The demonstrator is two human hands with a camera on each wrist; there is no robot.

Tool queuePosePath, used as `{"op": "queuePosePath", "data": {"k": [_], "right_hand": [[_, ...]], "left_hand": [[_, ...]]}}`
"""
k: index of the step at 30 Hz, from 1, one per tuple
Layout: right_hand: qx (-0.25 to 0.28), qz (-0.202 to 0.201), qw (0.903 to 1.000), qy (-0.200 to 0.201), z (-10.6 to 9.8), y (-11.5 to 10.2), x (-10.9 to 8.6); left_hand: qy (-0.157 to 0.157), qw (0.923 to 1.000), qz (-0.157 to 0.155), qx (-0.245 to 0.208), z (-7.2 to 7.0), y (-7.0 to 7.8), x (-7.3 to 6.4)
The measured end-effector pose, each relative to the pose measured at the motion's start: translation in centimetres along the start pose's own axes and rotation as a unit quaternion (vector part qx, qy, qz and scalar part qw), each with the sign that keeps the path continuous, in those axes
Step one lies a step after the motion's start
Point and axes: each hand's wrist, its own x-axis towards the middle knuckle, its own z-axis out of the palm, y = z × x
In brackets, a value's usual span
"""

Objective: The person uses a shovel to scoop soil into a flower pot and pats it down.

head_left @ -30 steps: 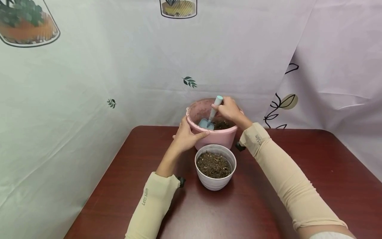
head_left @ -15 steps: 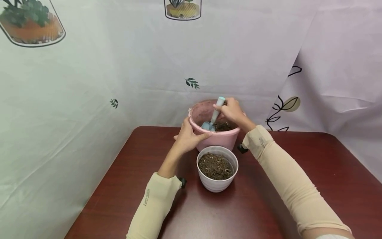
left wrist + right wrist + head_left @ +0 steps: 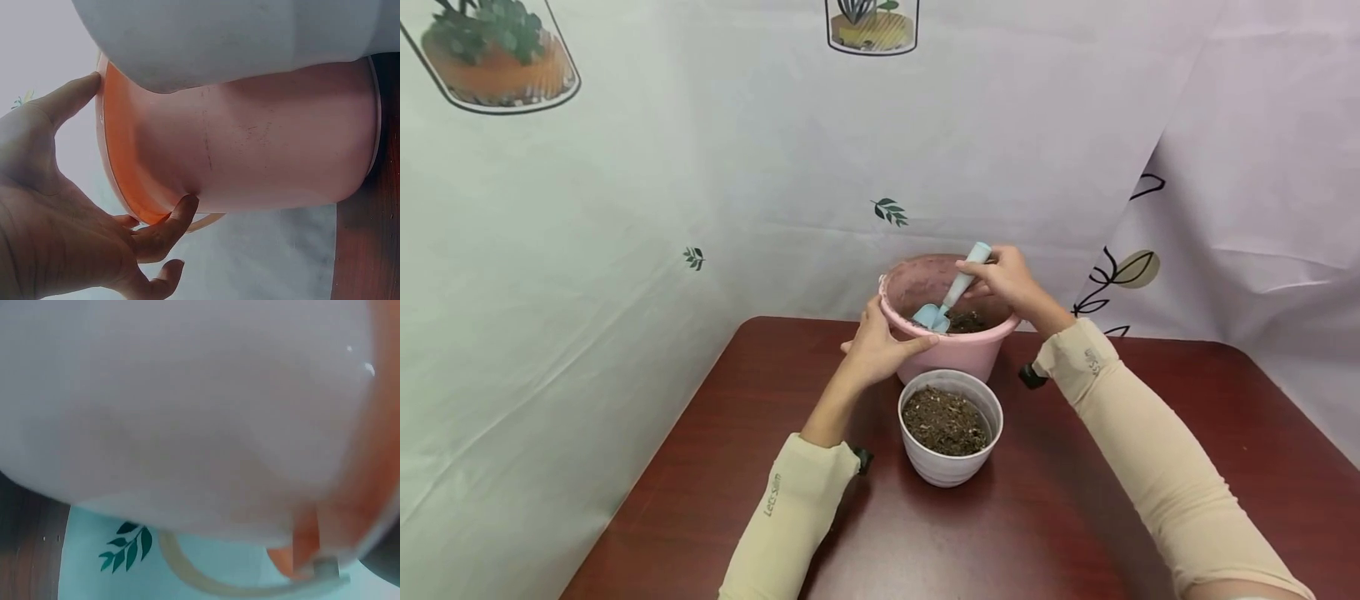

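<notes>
A pink bucket (image 3: 958, 358) stands at the back of the table with dark soil (image 3: 968, 322) inside. My left hand (image 3: 876, 346) holds its near left side, thumb along the rim. In the left wrist view, curled fingers (image 3: 181, 219) touch the outer wall just below the rim. My right hand (image 3: 1011, 279) grips the pale handle of a light blue hand trowel (image 3: 958, 287), tilted in the bucket with its blade low against the near left inside wall. Bucket wall (image 3: 187, 425) fills most of the right wrist view, where hand and trowel are hidden.
Directly in front of the bucket stands a white ribbed pot (image 3: 943, 471), filled with soil (image 3: 943, 421). The bucket's curved carrying handle (image 3: 206, 584) hangs at its side. Behind the dark red table (image 3: 775, 350) is a printed cloth backdrop (image 3: 775, 150).
My right hand has shifted to the right with the trowel, whose handle now leans further right and whose blade has turned. My left hand stays on the bucket. The whole view has drifted slightly.
</notes>
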Motion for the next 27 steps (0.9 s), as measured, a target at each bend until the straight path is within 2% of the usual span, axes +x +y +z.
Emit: {"op": "queuePosePath", "data": {"k": [3,10,16,22,27], "right_hand": [[0.041,0.008,0.9991,0.007,-0.5,-0.1,-0.6],[0.098,0.024,0.9938,0.048,-2.3,-0.3,-2.0],[0.163,-0.006,0.9848,0.059,-3.5,0.0,-2.8],[0.16,-0.054,0.9796,0.109,-3.9,0.5,-3.2],[0.181,-0.052,0.9752,0.116,-4.2,0.9,-3.5]], "left_hand": [[0.001,1.0,0.001,-0.007,0.0,0.0,-0.1],[0.004,1.0,0.002,-0.003,0.0,0.0,-0.1],[0.002,1.0,0.003,0.001,0.0,0.0,0.0],[0.001,1.0,0.001,0.001,0.0,0.0,-0.1],[-0.001,0.9999,-0.008,0.012,0.0,0.2,-0.1]]}}
